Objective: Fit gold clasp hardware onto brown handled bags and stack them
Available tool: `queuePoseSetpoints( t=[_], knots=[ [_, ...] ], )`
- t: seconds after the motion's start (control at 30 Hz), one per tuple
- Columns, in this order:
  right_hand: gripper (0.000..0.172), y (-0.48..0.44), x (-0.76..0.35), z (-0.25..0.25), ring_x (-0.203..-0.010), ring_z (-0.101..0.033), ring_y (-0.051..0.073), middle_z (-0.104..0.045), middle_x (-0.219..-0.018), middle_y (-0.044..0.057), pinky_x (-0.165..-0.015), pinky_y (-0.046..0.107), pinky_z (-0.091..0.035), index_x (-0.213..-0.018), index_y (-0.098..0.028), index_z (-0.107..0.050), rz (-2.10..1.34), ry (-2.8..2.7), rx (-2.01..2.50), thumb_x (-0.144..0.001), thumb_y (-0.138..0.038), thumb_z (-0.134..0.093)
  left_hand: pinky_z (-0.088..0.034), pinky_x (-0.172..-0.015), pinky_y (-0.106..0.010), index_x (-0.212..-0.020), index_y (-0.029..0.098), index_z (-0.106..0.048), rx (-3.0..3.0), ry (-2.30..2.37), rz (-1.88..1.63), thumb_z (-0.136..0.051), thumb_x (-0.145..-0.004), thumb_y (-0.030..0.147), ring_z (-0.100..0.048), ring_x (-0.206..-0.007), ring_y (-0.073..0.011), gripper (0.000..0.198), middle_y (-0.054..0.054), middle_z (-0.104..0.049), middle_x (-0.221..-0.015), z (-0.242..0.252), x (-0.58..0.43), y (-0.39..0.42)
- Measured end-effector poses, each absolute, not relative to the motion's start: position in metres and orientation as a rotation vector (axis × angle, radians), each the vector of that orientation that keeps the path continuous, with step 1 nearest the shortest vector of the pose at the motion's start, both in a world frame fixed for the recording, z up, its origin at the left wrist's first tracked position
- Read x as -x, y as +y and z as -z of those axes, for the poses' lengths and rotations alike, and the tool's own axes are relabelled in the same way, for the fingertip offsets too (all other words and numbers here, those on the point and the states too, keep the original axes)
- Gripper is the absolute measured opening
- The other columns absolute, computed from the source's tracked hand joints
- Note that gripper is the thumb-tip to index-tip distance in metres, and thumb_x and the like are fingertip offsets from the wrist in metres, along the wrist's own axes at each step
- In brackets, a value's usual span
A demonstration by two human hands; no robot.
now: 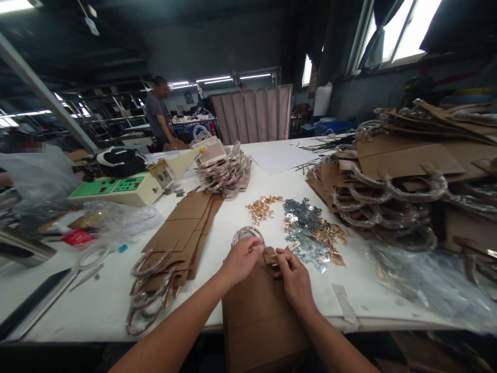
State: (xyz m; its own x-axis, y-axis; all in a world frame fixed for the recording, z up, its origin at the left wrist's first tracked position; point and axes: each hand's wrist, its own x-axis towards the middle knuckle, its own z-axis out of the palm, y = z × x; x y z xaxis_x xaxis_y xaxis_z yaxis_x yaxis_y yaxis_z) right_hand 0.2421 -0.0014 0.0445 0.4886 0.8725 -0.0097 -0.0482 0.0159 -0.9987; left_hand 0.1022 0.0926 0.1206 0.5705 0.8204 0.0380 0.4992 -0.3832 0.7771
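Observation:
A brown bag piece point(264, 316) lies at the table's front edge, its plastic-wrapped handle point(248, 233) pointing away from me. At its top, a small brown tab point(269, 256) stands between my hands. My left hand point(244, 259) is closed on the tab's left side, fingertips pinched together. On the other side my right hand point(291, 272) pinches a small gold metal piece point(275, 257) against the tab. Beyond my hands lie gold pieces point(262, 208) and a heap of grey metal plates point(305, 220) mixed with more gold ones.
Stacked brown bag pieces point(180, 233) lie on the left, with a green-topped machine point(120, 189) behind. Large bag piles point(407, 166) and clear plastic point(430, 285) fill the right. A person point(157, 114) stands at the back; another person point(34, 171) is at far left.

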Motion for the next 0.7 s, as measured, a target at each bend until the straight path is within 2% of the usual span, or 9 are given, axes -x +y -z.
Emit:
queuePoseSetpoints(
  t=[0.03,0.1,0.2,0.27,0.37,0.47,0.53,0.7],
  knots=[
    [0.039,0.001,-0.245,-0.043,-0.074,-0.069,0.022,-0.075,-0.099,0.008,-0.068,0.032,-0.053,-0.084,-0.021,-0.068,-0.864,-0.744,1.377,-0.093,-0.058,-0.058,-0.047,-0.102,-0.041,-0.114,0.021,-0.069,-2.161,1.088,-0.547,-0.06,-0.089,0.034,-0.063,-0.111,-0.0268,0.03,-0.008,-0.071,-0.118,-0.116,-0.099,0.089],
    [0.039,0.004,-0.251,-0.04,-0.066,-0.066,0.021,-0.071,-0.075,0.002,-0.065,0.031,-0.052,-0.083,-0.021,-0.067,-0.872,-0.699,1.391,-0.091,-0.059,-0.061,-0.047,-0.103,-0.044,-0.12,0.022,-0.066,-2.418,1.143,-0.501,-0.068,-0.082,0.027,-0.059,-0.117,-0.029,0.038,-0.009,-0.067,-0.123,-0.108,-0.095,0.081],
    [0.038,0.007,-0.257,-0.037,-0.062,-0.061,0.02,-0.064,-0.064,-0.001,-0.061,0.029,-0.048,-0.079,-0.022,-0.065,-0.824,-0.785,1.441,-0.092,-0.057,-0.061,-0.047,-0.104,-0.047,-0.123,0.02,-0.062,-2.696,1.199,-0.387,-0.073,-0.081,0.032,-0.054,-0.122,-0.0332,0.045,-0.012,-0.062,-0.126,-0.105,-0.097,0.074],
    [0.035,0.009,-0.259,-0.037,-0.062,-0.06,0.019,-0.063,-0.063,-0.001,-0.063,0.029,-0.046,-0.076,-0.022,-0.066,-0.729,-0.914,1.493,-0.094,-0.052,-0.06,-0.048,-0.102,-0.048,-0.122,0.018,-0.062,-2.782,1.231,-0.311,-0.074,-0.082,0.039,-0.055,-0.119,-0.0348,0.047,-0.014,-0.062,-0.122,-0.108,-0.101,0.073],
    [0.028,0.011,-0.261,-0.034,-0.072,-0.062,0.02,-0.068,-0.074,0.001,-0.071,0.03,-0.045,-0.08,-0.022,-0.068,-0.554,-1.109,1.538,-0.095,-0.044,-0.061,-0.05,-0.097,-0.049,-0.122,0.018,-0.061,-2.832,1.261,-0.209,-0.074,-0.082,0.045,-0.058,-0.111,-0.0357,0.05,-0.014,-0.064,-0.118,-0.114,-0.107,0.075],
    [0.019,0.011,-0.263,-0.03,-0.084,-0.065,0.021,-0.072,-0.09,0.004,-0.079,0.031,-0.046,-0.093,-0.023,-0.072,-0.44,-1.282,1.542,-0.097,-0.036,-0.058,-0.051,-0.092,-0.047,-0.122,0.018,-0.061,-2.821,1.288,-0.139,-0.073,-0.082,0.048,-0.062,-0.106,-0.0357,0.051,-0.015,-0.064,-0.118,-0.117,-0.112,0.078],
    [0.021,0.011,-0.266,-0.029,-0.089,-0.066,0.022,-0.072,-0.096,0.005,-0.082,0.031,-0.046,-0.102,-0.024,-0.073,-0.407,-1.407,1.529,-0.099,-0.033,-0.054,-0.051,-0.09,-0.046,-0.119,0.018,-0.061,-2.789,1.292,-0.107,-0.073,-0.081,0.049,-0.063,-0.106,-0.0359,0.051,-0.015,-0.065,-0.118,-0.118,-0.113,0.08],
    [0.018,0.009,-0.275,-0.037,-0.084,-0.065,0.02,-0.071,-0.088,0.002,-0.079,0.03,-0.045,-0.092,-0.025,-0.071,-0.494,-1.5,1.515,-0.098,-0.03,-0.055,-0.05,-0.087,-0.042,-0.111,0.021,-0.061,-2.695,1.292,-0.081,-0.075,-0.076,0.049,-0.066,-0.105,-0.0348,0.046,-0.013,-0.068,-0.112,-0.121,-0.112,0.083]
  ],
)
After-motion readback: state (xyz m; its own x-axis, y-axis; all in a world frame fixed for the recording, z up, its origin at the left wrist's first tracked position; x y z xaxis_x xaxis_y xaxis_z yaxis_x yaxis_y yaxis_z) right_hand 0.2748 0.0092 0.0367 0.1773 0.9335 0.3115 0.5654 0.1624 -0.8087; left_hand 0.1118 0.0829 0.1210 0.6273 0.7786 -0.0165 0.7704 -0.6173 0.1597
